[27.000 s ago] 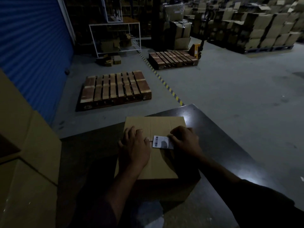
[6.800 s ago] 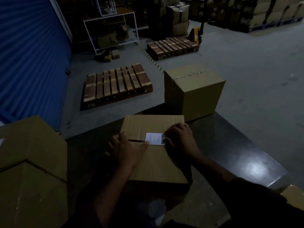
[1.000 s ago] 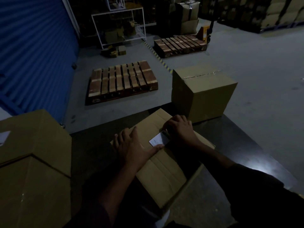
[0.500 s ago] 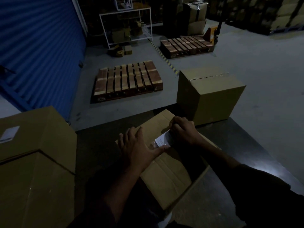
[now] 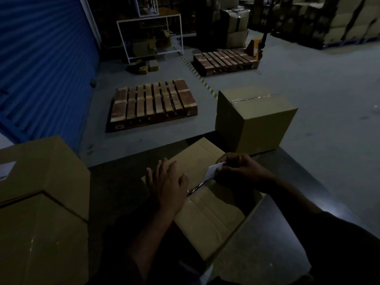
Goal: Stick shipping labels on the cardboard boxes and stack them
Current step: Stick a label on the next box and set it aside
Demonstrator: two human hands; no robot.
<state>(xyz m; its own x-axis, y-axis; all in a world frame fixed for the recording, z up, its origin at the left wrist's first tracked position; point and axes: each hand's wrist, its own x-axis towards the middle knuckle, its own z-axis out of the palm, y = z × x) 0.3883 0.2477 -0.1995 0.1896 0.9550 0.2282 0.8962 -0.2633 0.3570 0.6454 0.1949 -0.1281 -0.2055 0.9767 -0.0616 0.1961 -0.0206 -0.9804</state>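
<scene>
A cardboard box lies turned at an angle on the dark table in front of me. My left hand rests flat on its top with straight fingers. My right hand pinches a white shipping label, whose far edge stands lifted off the box top. A second, taped box stands at the table's far edge. At the left is a stack of two boxes; a white label is on the upper one.
Two wooden pallets lie on the grey floor beyond the table, one near and one farther right, next to a pallet jack. A blue shutter door fills the left. A white metal rack and stacked cartons stand at the back.
My right hand has peeled the label up from the box top, so it now stands lifted. My left hand slid slightly left and stays flat. The box was turned at an angle earlier.
</scene>
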